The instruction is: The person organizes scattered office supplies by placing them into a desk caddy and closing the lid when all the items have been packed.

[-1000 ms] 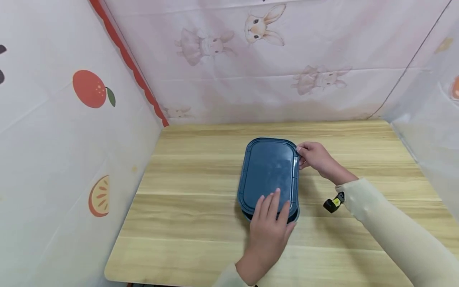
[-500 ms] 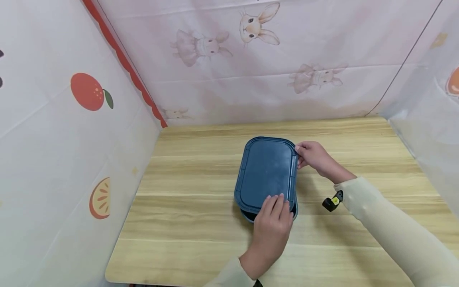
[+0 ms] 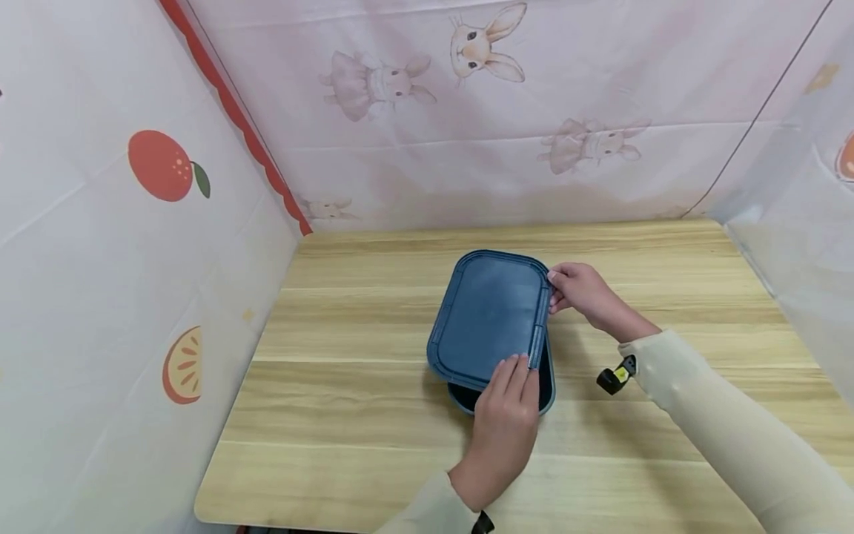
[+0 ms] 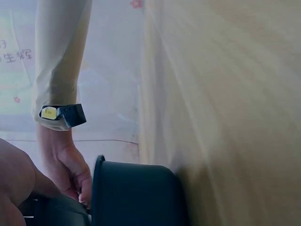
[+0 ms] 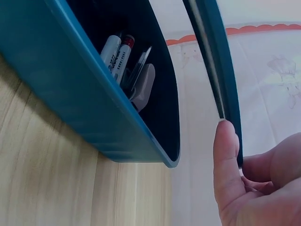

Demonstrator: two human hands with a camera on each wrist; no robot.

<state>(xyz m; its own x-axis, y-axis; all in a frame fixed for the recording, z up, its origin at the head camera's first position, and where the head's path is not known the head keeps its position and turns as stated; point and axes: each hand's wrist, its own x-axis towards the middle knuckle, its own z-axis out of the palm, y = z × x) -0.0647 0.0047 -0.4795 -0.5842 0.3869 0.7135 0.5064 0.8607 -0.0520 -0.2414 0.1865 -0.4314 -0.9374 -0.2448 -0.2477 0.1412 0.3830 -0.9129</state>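
Observation:
A dark blue rectangular lid (image 3: 490,319) is raised off a matching plastic box (image 3: 548,382), turned so that the box's near right part is uncovered. My right hand (image 3: 582,293) pinches the lid's far right corner; the right wrist view shows the lid's rim (image 5: 214,61) between thumb and fingers. My left hand (image 3: 503,426) holds the lid's near right corner, fingers on top, thumb hidden. Inside the box lie white markers (image 5: 117,54), one red-ended, a thin clear-and-dark pen-like item (image 5: 137,70) and a greyish rounded block (image 5: 144,88).
The box stands on a light wood-grain table (image 3: 333,415). A pink rabbit-print sheet (image 3: 427,170) hangs along the back edge. White fruit-print sheeting (image 3: 100,297) borders the left side, and more pale sheeting (image 3: 800,245) the right.
The lid has swung leftward at its near end and come up, uncovering more of the box. My left fingers have drawn together from a spread pose to the lid's near right corner.

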